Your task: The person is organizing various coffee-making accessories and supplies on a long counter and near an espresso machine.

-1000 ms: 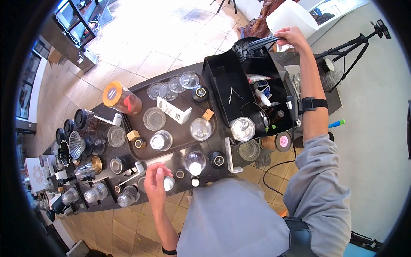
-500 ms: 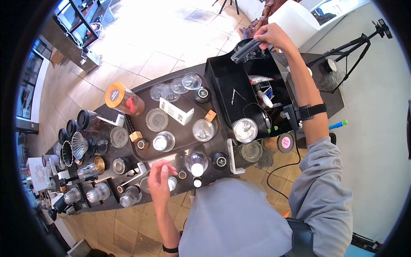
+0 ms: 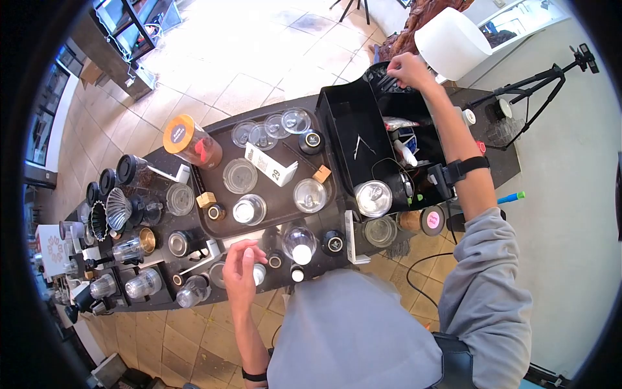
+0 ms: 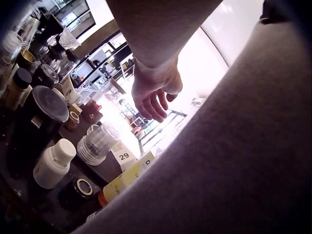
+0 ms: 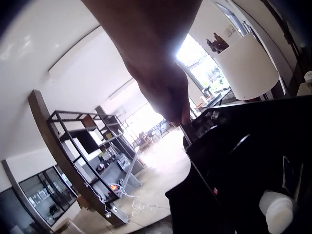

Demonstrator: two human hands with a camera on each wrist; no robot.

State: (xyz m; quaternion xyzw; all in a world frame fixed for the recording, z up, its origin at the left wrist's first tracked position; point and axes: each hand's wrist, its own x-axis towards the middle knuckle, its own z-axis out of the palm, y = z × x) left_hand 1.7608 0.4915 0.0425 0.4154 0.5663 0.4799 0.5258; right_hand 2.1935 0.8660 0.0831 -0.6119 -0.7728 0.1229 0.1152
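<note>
While right fingers [image 3: 392,69] grip something dark [image 3: 387,83] — the box [image 3: 346,113] holds tweezers [image 3: 357,146]

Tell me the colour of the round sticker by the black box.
Pink; the sticker shows best in the head view.

The right hand [image 3: 409,71] holds a slim dark item [image 3: 387,83] at the far end of the black divided box [image 3: 346,113]. Left of the box, a brown tray [image 3: 280,202] carries clear lids [image 3: 296,122] and a folded card [image 3: 267,165] reading 29. A white cylinder [image 3: 452,44] stands beyond the box's far right corner.
</note>
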